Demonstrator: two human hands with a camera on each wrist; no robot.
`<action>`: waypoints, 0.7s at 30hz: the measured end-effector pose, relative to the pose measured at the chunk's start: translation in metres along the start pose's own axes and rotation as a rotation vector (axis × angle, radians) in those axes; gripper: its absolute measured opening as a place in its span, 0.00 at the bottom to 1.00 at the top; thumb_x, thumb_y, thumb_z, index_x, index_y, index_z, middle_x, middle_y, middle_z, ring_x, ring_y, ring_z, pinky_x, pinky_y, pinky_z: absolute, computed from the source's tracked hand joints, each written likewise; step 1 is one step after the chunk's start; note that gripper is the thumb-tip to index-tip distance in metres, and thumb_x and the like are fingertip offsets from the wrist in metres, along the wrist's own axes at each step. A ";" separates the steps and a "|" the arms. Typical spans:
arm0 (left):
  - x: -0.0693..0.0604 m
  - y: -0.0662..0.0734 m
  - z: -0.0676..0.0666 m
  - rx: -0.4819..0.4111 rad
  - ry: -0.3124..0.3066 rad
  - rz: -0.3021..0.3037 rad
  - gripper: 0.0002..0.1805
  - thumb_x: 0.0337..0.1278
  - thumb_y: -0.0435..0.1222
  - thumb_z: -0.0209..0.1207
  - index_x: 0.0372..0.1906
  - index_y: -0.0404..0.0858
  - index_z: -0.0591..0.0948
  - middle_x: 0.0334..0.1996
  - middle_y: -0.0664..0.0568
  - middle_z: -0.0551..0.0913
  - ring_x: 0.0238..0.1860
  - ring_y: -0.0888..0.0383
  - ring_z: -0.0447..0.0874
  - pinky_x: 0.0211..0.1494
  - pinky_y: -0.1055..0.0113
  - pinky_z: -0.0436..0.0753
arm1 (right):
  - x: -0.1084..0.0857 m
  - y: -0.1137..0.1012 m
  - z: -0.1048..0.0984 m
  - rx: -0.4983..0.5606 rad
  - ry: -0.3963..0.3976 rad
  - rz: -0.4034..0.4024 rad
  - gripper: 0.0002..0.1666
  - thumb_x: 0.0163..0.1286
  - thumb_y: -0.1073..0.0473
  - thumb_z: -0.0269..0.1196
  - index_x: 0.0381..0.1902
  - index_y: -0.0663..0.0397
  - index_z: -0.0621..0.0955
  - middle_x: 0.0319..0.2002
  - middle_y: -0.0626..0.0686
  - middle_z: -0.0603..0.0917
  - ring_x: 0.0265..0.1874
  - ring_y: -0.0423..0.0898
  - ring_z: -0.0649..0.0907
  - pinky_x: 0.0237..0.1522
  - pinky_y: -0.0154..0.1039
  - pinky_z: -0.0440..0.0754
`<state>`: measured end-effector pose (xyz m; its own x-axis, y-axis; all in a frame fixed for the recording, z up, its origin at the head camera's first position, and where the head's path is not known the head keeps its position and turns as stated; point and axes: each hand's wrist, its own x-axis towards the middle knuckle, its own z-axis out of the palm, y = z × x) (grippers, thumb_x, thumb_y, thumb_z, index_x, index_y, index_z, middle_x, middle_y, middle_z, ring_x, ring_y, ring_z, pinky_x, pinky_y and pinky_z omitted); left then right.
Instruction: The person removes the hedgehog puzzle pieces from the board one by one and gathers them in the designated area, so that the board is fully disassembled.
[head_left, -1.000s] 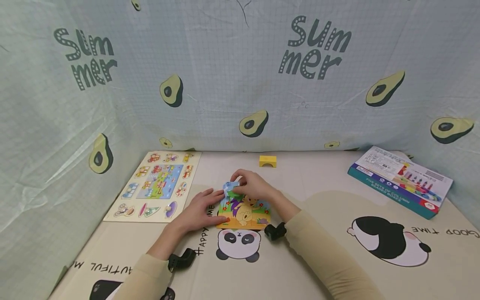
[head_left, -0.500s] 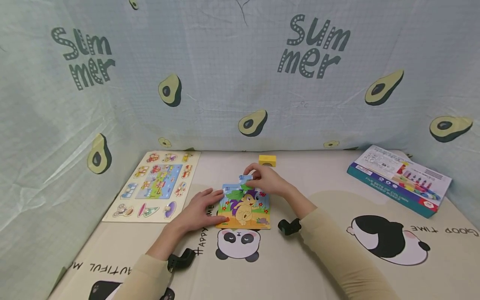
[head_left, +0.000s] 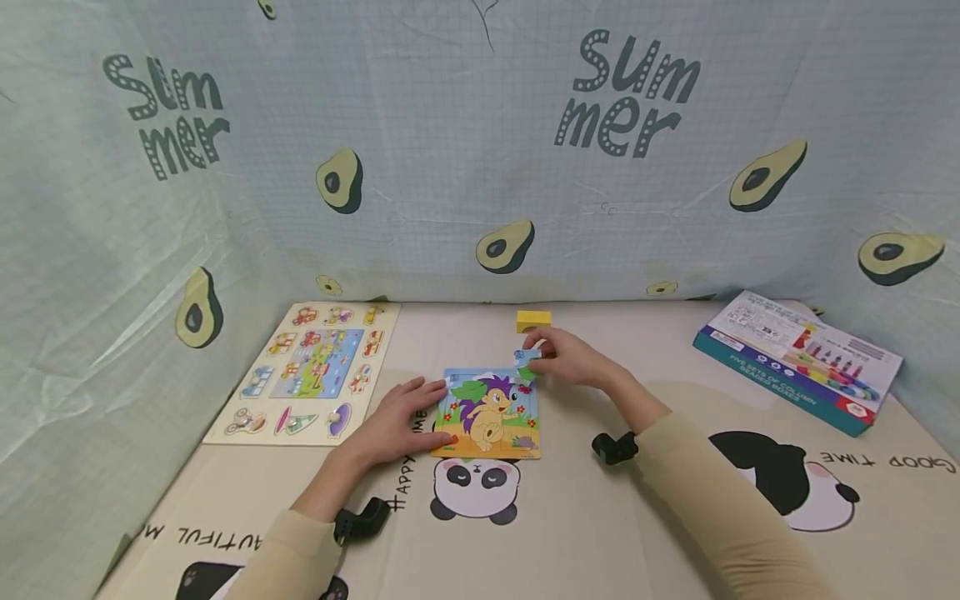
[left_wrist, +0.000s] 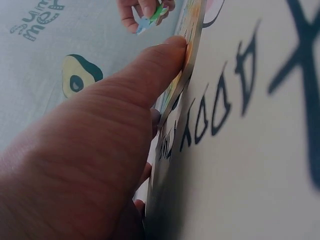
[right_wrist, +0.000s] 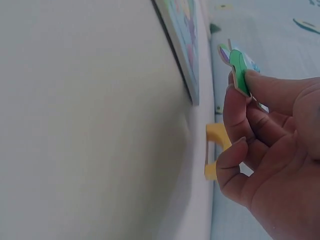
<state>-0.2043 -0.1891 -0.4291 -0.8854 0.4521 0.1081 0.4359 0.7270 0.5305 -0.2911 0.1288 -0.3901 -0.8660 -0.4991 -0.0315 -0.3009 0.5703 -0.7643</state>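
Note:
A square hedgehog jigsaw puzzle [head_left: 487, 417] lies on the table in the middle of the head view. My left hand [head_left: 393, 421] rests at its left edge, thumb on the lower left corner and fingers stretched along the side. Above the puzzle's upper right corner, my right hand [head_left: 573, 358] pinches a blue and green puzzle piece [head_left: 527, 360] between thumb and fingers. In the right wrist view that puzzle piece [right_wrist: 240, 70] is tilted and held off the board, its green part by the thumb. The left wrist view shows my left thumb [left_wrist: 160, 65] pressing on the puzzle's edge.
A yellow arch block [head_left: 534, 321] stands behind the right hand. On the left lies a wooden vehicle puzzle board [head_left: 258, 437]. A flat bead-set box [head_left: 798, 358] lies at the far right. A printed curtain [head_left: 420, 125] closes off the back and sides.
My right hand has moved right with the puzzle piece, from the upper left of the hedgehog puzzle to its upper right corner, uncovering the picture. The left hand has stayed put.

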 end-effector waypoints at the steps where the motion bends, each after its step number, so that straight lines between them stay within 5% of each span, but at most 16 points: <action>1: 0.000 0.000 0.000 -0.001 -0.001 -0.002 0.44 0.53 0.55 0.71 0.71 0.37 0.74 0.71 0.46 0.71 0.75 0.38 0.55 0.73 0.38 0.57 | -0.001 0.002 -0.001 -0.002 -0.004 0.003 0.15 0.71 0.63 0.65 0.53 0.59 0.76 0.31 0.52 0.77 0.32 0.48 0.75 0.35 0.39 0.73; 21: -0.001 0.002 -0.002 -0.009 -0.013 -0.028 0.44 0.54 0.56 0.70 0.72 0.39 0.73 0.73 0.48 0.69 0.77 0.40 0.52 0.74 0.39 0.57 | -0.014 0.031 -0.020 -0.073 -0.035 0.057 0.13 0.72 0.63 0.65 0.51 0.59 0.76 0.31 0.52 0.76 0.32 0.48 0.73 0.35 0.40 0.70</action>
<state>-0.2025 -0.1890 -0.4265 -0.8951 0.4382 0.0823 0.4095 0.7350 0.5404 -0.2967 0.1666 -0.4002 -0.8685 -0.4861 -0.0969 -0.2808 0.6436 -0.7120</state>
